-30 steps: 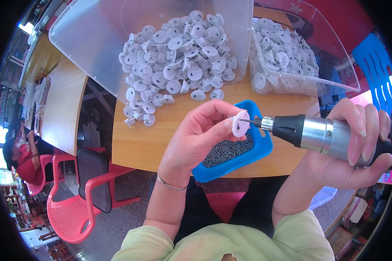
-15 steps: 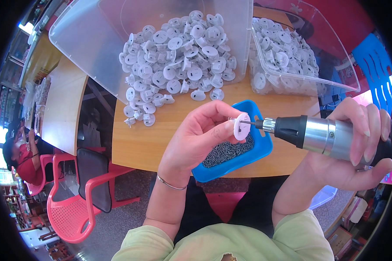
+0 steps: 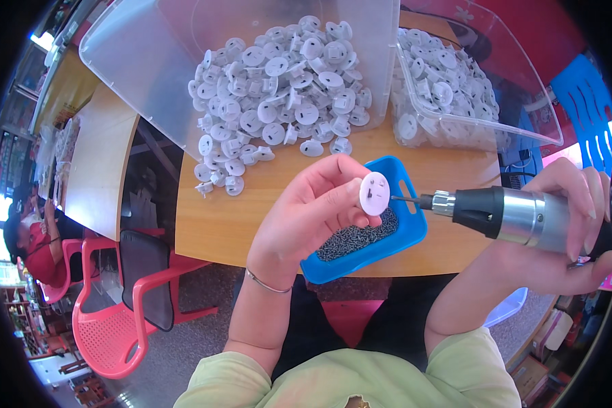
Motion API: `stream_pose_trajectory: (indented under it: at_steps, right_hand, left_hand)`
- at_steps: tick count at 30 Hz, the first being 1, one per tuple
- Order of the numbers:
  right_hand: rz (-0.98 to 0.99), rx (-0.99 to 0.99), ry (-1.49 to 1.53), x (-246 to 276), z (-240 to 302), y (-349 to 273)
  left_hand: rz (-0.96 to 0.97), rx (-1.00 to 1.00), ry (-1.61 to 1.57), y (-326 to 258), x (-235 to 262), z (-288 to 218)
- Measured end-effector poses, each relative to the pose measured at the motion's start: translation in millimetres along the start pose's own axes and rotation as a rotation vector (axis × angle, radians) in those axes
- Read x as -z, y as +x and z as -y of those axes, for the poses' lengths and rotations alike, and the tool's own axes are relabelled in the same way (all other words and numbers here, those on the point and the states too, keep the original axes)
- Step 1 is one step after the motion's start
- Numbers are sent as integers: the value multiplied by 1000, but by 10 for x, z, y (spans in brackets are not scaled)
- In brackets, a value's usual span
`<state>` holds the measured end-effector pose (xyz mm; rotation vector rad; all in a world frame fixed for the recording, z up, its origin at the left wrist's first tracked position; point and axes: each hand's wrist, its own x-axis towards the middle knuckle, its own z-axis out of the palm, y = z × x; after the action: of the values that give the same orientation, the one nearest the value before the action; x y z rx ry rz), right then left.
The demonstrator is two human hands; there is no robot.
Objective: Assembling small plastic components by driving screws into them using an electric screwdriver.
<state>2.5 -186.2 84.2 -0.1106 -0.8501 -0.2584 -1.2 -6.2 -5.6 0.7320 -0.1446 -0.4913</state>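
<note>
Between the thumb and fingers of my left hand (image 3: pixel 319 207) is a round white plastic piece (image 3: pixel 374 194), its slotted flat face turned toward the right. My right hand (image 3: pixel 571 217) is wrapped round a silver and black electric screwdriver (image 3: pixel 517 213), held roughly level. Its thin bit points left and ends close to the edge of the white piece, apparently just off it. Beneath my left hand stands a blue plastic tray (image 3: pixel 411 235) with many small dark screws (image 3: pixel 358 238) in it, partly hidden by the hand.
A clear bin tipped on its side (image 3: pixel 143 75) spills a heap of similar white pieces (image 3: pixel 272 102) onto the wooden table (image 3: pixel 211 228). Another clear bin (image 3: pixel 523 129) at the back right holds more. A pink chair (image 3: pixel 109 333) stands left; a person in red (image 3: pixel 44 251) sits beyond.
The screwdriver has moved right, its bit coming away from the white piece. My left hand has turned the piece so more of its face shows.
</note>
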Motion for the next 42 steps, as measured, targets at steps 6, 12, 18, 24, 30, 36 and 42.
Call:
stream_pose_trajectory:
  at_steps: [6, 12, 18, 24, 30, 36, 42]
  right_hand:
    - [-258, -56, -252, 26, 285, 7]
    - [-258, -57, -275, 28, 291, 17]
    - [-257, 0, -248, 28, 314, 39]
    - [-250, 4, -264, 27, 396, 75]
    - [-243, 3, -273, 38, 465, 95]
    - [-240, -20, -306, 11, 501, 122]
    - [-253, 28, -265, 10, 558, 144]
  left_hand:
    - [-43, 7, -66, -5, -13, -32]
    - [-92, 3, -73, 23, -45, -58]
    - [-141, -26, -28, 24, -35, -67]
    - [-204, -99, 320, -11, 28, -128]
    - [-171, -129, 600, 26, -42, -131]
    - [-88, -159, 758, 0, -174, -185]
    - [20, -515, 1161, 402, -666, -421]
